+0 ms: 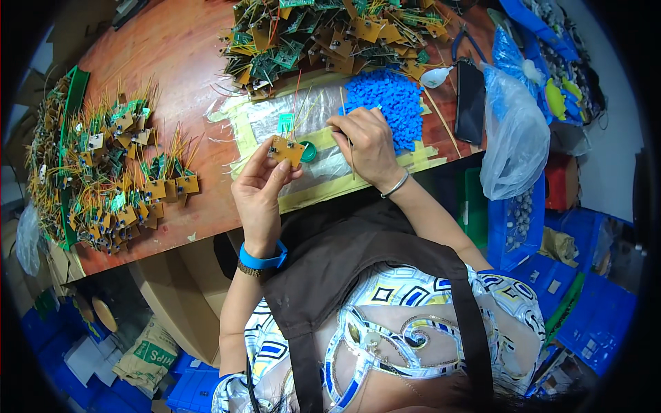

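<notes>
My left hand [259, 187] holds a small tan circuit board [286, 149] with thin wires sticking up from it, pinched between thumb and fingers above a taped clear sheet [313, 141] on the wooden table. My right hand [367, 142] is closed around a thin stick [350, 153] and rests just right of the board, beside a heap of small blue parts [390, 103]. A small green round cap [308, 152] lies under the board. A blue band is on my left wrist and a metal bangle on my right.
Piles of wired tan and green boards lie at the table's left [117, 179] and far edge [323, 38]. A black phone [470, 102], blue pliers [468, 41] and a clear plastic bag [513, 138] sit at right. Blue bins [592, 310] stand on the floor.
</notes>
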Demonstrator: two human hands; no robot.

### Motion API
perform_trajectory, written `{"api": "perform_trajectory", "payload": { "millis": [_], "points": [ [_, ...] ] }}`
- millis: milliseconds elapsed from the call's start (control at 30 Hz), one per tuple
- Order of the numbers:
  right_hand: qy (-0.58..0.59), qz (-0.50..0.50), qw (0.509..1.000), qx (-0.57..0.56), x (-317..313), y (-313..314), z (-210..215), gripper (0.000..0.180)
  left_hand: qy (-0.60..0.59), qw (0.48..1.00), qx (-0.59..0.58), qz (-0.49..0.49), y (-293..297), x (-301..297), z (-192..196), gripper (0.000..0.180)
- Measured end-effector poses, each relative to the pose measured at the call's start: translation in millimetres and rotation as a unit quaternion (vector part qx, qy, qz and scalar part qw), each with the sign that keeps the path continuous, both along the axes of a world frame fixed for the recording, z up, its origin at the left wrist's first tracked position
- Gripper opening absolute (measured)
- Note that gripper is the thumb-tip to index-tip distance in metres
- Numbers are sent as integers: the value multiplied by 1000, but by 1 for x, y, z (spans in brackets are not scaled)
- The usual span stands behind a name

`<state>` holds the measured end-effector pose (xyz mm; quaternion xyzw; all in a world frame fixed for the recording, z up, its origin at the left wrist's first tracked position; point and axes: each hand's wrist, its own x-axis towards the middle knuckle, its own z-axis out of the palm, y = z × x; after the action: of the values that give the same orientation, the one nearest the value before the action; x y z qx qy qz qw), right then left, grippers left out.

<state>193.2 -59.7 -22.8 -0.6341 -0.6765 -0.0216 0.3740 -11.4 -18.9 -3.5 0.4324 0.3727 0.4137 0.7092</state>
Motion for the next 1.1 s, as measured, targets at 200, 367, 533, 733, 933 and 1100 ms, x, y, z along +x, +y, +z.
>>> {"api": "perform_trajectory", "payload": {
  "millis": [200,367,533,733,933,1100],
  "points": [
    [141,66,986,65,-24,5,35,27,21,999,20,-15,5,5,-4,42],
    [61,97,990,87,-40,7,33,29,1,999,11,-30,-2,10,-3,42],
    [32,67,992,99,-45,3,28,26,-2,999,10,-51,-5,6,-5,41],
    [122,82,986,75,-43,3,25,23,1,999,1,-46,-5,5,-3,40],
    [134,75,986,56,-45,3,29,23,-7,998,12,-62,-5,6,-6,39],
    [154,84,983,53,-45,4,28,24,-3,998,13,-65,-5,6,-4,38]
  ]
}}
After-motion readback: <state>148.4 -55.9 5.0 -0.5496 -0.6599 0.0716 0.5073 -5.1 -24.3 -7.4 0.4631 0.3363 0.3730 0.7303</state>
